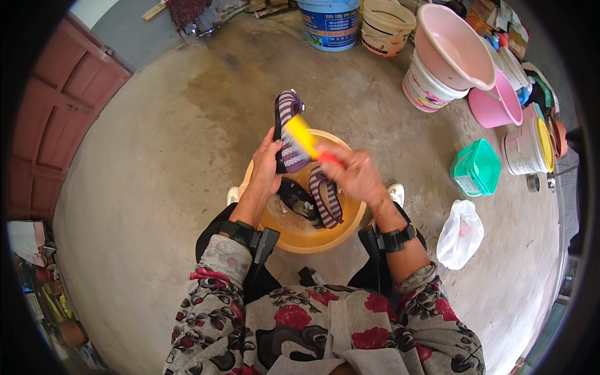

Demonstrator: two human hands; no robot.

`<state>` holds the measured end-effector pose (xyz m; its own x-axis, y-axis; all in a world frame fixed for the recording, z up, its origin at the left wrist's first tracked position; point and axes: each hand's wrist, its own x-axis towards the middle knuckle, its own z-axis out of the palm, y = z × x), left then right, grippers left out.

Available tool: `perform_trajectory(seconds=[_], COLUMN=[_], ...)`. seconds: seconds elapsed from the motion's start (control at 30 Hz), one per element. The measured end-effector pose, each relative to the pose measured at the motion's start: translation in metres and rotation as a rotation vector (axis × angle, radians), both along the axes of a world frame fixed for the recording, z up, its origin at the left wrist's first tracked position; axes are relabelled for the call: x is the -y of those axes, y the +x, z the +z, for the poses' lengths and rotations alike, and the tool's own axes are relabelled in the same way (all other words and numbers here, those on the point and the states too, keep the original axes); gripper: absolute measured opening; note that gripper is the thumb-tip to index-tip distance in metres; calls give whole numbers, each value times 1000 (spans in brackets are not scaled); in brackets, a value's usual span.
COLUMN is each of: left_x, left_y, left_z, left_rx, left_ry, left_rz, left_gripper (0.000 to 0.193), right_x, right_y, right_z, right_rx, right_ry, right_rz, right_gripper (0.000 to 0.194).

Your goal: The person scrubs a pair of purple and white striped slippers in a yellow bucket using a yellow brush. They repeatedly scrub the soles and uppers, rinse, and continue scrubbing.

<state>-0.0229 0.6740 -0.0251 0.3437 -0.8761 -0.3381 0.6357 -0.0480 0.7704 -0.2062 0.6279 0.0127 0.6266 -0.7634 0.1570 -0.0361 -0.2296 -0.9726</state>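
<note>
My left hand point(267, 159) grips a purple-and-white striped cloth shoe point(287, 108) by its black sole, holding it on its side above the far left rim of an orange plastic basin point(323, 246). In my right hand point(358, 176) is a scrub brush point(302, 133) with a yellow head and a red handle. Its pale bristles meet the shoe's striped upper, and the brush looks blurred. Inside the basin, a second striped shoe point(326, 199) leans beside a black shoe-like item point(297, 199) in shallow, sudsy water.
A white plastic bag point(461, 234) and a green tub point(476, 168) stand to the right. Beyond them are a pink basin point(454, 47) on a white bucket point(429, 86), and a blue bucket point(330, 28). A wet patch point(234, 70) darkens the concrete floor. A red door point(61, 103) is at left.
</note>
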Motion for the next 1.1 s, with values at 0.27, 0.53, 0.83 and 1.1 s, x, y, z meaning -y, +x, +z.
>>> perform_trajectory(seconds=[0.27,0.53,0.83,1.1], left_x=[-5,-18,-10,-5], left_y=[-14,-30,-16,5], left_z=[-8,5,-5,-6], left_rx=[474,107,-187,-175], left_ry=[64,6,-158,-33], left_rz=[-60,-424,-297,-159], left_gripper=[41,44,44,42], right_x=[8,50,18,11], right_y=[4,-12,0,-15], right_z=[-21,-30,-12,-1], right_rx=[-156,-296,-181,-208], right_ry=[-210,-368,-7,133], right_rz=[-124,-512,-145,247], right_gripper=[24,25,28,27])
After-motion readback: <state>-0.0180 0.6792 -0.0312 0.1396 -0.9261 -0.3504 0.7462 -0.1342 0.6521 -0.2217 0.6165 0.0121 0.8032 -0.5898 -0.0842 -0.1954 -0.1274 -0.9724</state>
